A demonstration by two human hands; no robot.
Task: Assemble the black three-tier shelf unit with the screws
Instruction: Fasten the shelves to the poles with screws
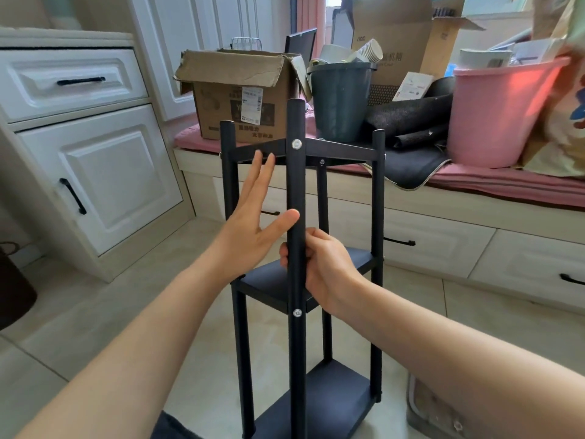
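The black three-tier shelf unit (335, 150) stands upright on the tiled floor right in front of me, with three boards between several black posts. Silver screw heads show on the nearest post, one at the top tier (296, 143) and one at the middle tier (297, 313). My right hand (323, 267) grips that nearest post between the top and middle tiers. My left hand (256, 223) is held flat with straight fingers just left of the same post, its thumb tip touching the post.
A white cabinet (95, 172) stands at the left. A window bench with drawers (443, 236) runs behind the unit, carrying a cardboard box (240, 96), a dark bin (340, 99), a pink bucket (497, 115) and dark mats. A container with small parts (443, 416) lies on the floor at the lower right.
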